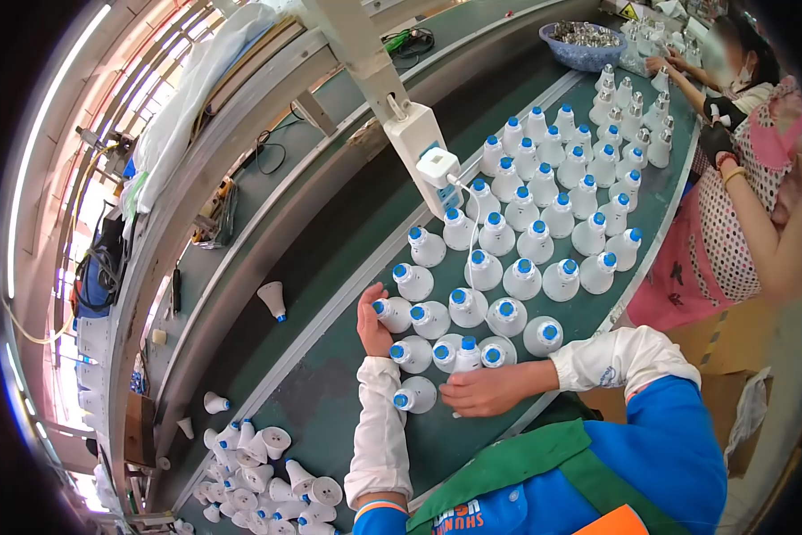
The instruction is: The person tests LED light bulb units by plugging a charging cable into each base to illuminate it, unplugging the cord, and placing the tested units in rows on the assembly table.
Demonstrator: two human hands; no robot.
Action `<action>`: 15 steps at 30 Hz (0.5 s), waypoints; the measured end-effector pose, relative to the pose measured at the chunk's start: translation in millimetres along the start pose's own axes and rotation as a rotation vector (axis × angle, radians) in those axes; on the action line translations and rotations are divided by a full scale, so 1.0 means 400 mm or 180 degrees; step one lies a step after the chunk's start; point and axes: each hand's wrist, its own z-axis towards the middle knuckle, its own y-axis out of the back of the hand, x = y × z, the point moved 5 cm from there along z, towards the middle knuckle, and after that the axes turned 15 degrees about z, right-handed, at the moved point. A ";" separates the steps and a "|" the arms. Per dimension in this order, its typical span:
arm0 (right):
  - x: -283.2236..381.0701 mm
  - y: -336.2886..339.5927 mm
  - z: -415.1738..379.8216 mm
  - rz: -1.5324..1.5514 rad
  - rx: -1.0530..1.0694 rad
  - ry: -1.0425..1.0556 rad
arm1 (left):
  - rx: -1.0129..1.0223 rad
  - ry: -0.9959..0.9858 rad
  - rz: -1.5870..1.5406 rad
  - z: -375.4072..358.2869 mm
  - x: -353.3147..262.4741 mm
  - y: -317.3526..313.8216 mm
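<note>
My left hand (373,323) is cupped with fingers extended against the outer side of a white cone-shaped bulb housing (392,314) with a blue tip. It does not close around the housing. My right hand (486,390) has its fingers curled at the near edge of the group. A blue-tipped bulb housing (467,358) rises from behind those fingers, seen more from the side than its neighbours; its lower part is hidden by the hand. Left of the right fingertips, another bulb housing (415,395) stands with its tip leaning toward the lower left.
Rows of upright housings (535,241) cover the green belt (312,401). A pile of loose housings (267,473) lies lower left. A post with a socket box (416,143) and white charger cable stands beside the rows. A co-worker's hands (673,69) work near a blue basket (583,58).
</note>
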 end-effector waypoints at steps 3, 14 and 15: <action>0.018 -0.008 -0.032 0.0025 0.0174 0.0327 | 0.0020 0.0216 -0.0145 0.018 -0.015 -0.030; 0.023 0.067 -0.098 -0.0357 0.0017 0.0798 | 0.1665 0.0540 -0.0083 0.100 -0.064 -0.198; 0.016 0.084 -0.102 -0.0364 -0.0107 0.0694 | 0.1568 0.0426 -0.0091 0.102 -0.076 -0.210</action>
